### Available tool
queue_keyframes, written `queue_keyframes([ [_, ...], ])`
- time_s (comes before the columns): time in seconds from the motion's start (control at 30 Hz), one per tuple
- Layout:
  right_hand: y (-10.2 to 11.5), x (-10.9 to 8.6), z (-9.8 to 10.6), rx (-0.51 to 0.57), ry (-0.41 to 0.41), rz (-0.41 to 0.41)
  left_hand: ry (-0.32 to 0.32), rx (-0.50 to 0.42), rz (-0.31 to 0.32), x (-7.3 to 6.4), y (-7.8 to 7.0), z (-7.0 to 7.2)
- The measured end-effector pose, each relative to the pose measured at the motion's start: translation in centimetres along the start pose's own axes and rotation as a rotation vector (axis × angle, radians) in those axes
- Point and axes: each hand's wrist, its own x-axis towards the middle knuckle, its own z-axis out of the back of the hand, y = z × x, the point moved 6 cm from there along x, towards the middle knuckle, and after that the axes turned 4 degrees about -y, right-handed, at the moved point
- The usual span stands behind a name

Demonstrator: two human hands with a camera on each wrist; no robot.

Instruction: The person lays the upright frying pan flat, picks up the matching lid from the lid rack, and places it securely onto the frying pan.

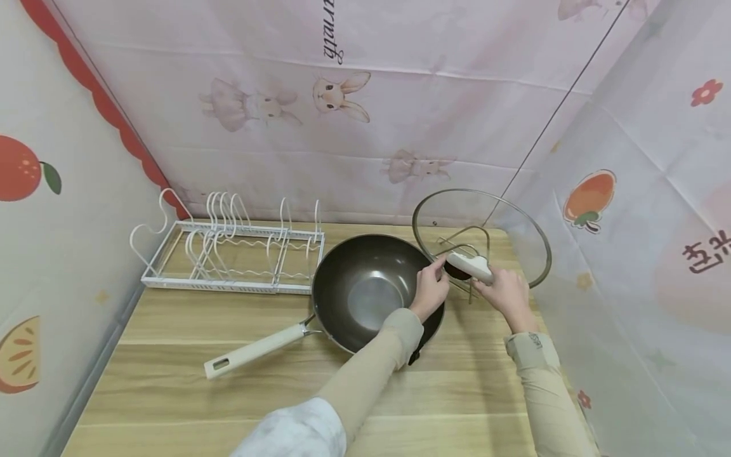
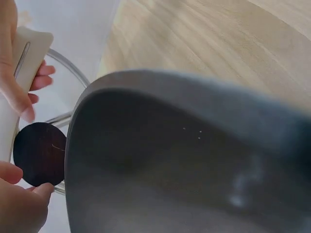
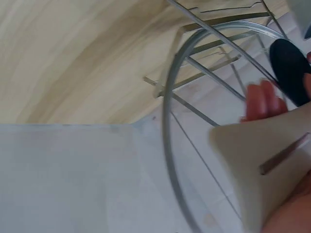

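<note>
A glass pan lid (image 1: 549,254) with a metal rim stands tilted up at the right. It has a long cream handle (image 1: 469,265) and a dark round disc (image 2: 40,154) beside it. My right hand (image 1: 507,293) grips the handle's right end, its fingers (image 3: 262,99) curled around it. My left hand (image 1: 431,291) pinches the other end, with fingertips touching the disc's edge in the left wrist view. Below my left forearm sits a dark wok (image 1: 374,301), its cream handle (image 1: 257,349) pointing to the front left.
A metal wire stand (image 1: 487,236) is behind and under the lid, partly seen through the glass. At the back left lies a white dish rack (image 1: 211,285) with several upright loops, close to the wok. Printed cloth walls (image 1: 257,158) border the wooden table (image 1: 171,330).
</note>
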Motion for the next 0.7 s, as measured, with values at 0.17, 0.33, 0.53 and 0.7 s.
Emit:
queue_keyframes([
  [0.17, -0.2, -0.3, -0.3, -0.009, -0.079, 0.044, 0.048, 0.065, 0.017, -0.2, 0.5, -0.4],
  [0.33, -0.2, -0.7, -0.4, -0.020, -0.148, 0.052, 0.148, 0.059, 0.061, -0.5, 0.8, -1.2],
  [0.53, -0.1, -0.7, -0.4, -0.015, -0.217, 0.045, 0.252, 0.094, 0.067, -0.4, 0.7, -1.6],
  [0.7, 0.0, -0.7, -0.3, -0.015, -0.233, 0.026, 0.308, 0.136, 0.039, -0.4, 0.4, -1.7],
])
